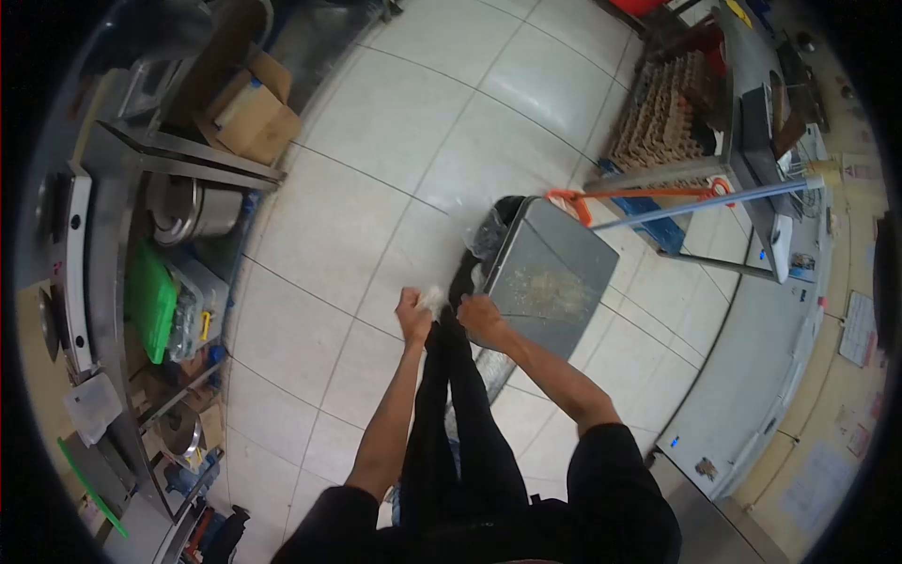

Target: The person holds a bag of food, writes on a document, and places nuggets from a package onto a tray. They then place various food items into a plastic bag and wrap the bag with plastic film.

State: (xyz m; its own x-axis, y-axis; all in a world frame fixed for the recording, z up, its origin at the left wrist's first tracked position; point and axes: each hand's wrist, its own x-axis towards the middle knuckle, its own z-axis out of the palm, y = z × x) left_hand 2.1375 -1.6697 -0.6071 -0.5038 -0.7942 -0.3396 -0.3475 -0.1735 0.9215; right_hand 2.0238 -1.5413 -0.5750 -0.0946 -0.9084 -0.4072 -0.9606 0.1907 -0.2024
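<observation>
My left hand (pixel 412 316) is closed on a whitish, crumpled bundle (pixel 432 300) in front of my legs; its material is too blurred to tell. My right hand (pixel 480 319) is a fist at the left edge of a grey bin lid (pixel 554 249), and whatever it may hold is hidden. A pale, crumbly smear (pixel 545 289) covers part of the lid. Clear plastic (pixel 488 235) bunches out at the bin's far left side, beside black plastic or cloth.
An orange handle (pixel 648 193) and a blue pole (pixel 705 204) lean past the bin. Stacked egg trays (pixel 662 113) stand at right. Along the left, a metal shelf holds a pot (pixel 202 209), a cardboard box (pixel 254 117) and a green lid (pixel 150 299).
</observation>
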